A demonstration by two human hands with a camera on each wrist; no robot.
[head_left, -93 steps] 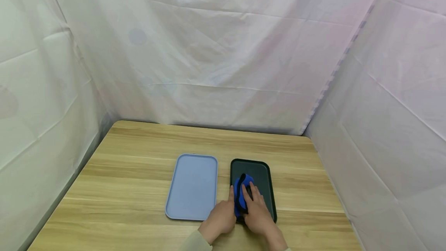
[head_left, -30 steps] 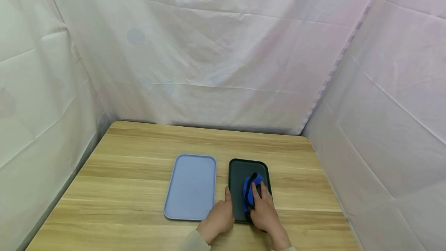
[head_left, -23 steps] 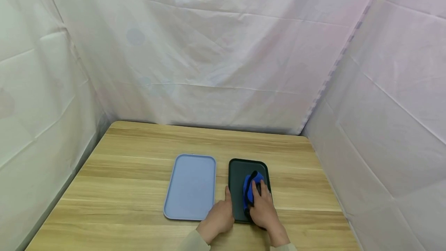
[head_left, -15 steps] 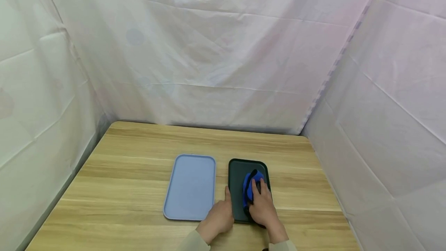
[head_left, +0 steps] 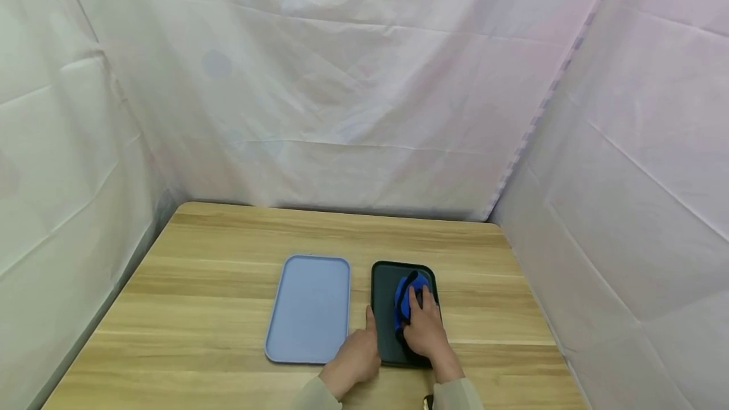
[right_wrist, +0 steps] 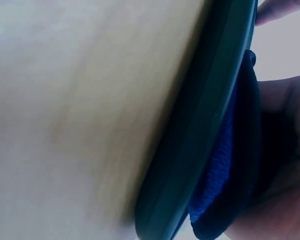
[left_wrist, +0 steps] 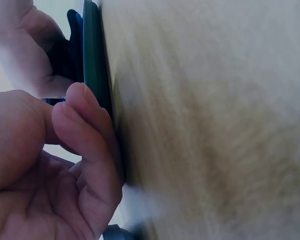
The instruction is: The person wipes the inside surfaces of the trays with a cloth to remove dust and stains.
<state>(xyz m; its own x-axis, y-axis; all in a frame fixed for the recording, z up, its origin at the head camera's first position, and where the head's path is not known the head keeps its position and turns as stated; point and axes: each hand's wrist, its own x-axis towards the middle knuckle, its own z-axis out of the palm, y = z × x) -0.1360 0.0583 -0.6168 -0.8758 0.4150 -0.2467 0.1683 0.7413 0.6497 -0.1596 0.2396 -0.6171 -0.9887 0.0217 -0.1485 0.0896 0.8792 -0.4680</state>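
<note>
A dark green tray (head_left: pixel 387 309) lies on the table, its far end pointing away from me. My left hand (head_left: pixel 357 354) holds the tray's near left side, one finger stretched along the left rim. In the left wrist view the other fingers (left_wrist: pixel 97 150) of that hand curl up against the tray's edge. On the right half of the tray lies a bunched blue cloth (head_left: pixel 405 305) with black trim. My right hand (head_left: pixel 426 329) grips the cloth from above and presses it down, fingers spread forward. The right wrist view shows the cloth's blue terry side (right_wrist: pixel 217 165) facing the tray.
A light blue tray (head_left: pixel 309 309) lies left of the green one, with a narrow strip of table (head_left: pixel 228 283) between them. White fabric walls (head_left: pixel 342 112) stand behind the table and along both sides. A small dark and gold object (head_left: pixel 428 402) shows beside the right sleeve.
The cloth under my right hand has gone from the green tray's left side to its right side, then slid a little toward the far end. My left hand has stayed at the tray's edge.
</note>
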